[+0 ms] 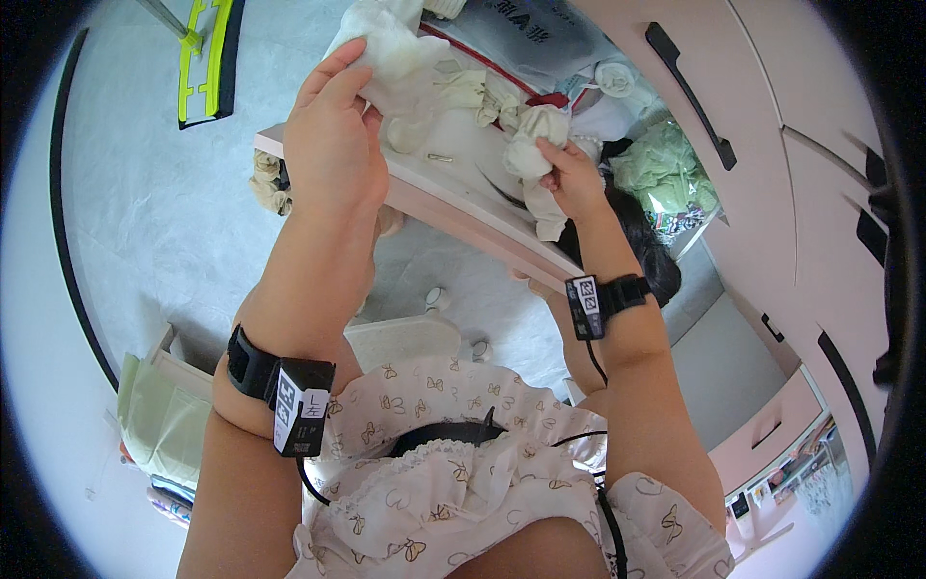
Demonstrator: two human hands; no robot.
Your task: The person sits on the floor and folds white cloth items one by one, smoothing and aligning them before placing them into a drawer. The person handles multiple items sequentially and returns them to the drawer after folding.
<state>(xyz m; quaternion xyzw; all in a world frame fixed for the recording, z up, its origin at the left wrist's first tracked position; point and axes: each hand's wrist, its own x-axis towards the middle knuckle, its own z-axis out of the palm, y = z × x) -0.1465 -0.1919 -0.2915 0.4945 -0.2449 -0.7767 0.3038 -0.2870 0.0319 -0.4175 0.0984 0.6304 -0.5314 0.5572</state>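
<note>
My left hand [336, 134] is raised over the left end of an open drawer [463, 206] with a pink front. Between its thumb and fingers is a soft white cloth [394, 65] that hangs loosely. A bunched off-white fabric piece [535, 141], perhaps a rolled sock, is gripped in my right hand [575, 174] above the drawer's right part. Under that hand a cream cloth [544, 210] lies near the drawer's front edge. Crumpled cream fabric pieces [463, 88] lie between my hands. A small metal clip [440, 158] rests on the drawer bottom.
Farther back are a plastic bag [528, 36] bearing writing and a rolled white cloth [615, 78]. Green fabric in clear plastic [665, 170] sits at right, beside long black hair-like strands [640, 239]. Pink cabinet doors [752, 188] stand right. A yellow-green mop head [210, 58] lies on the floor.
</note>
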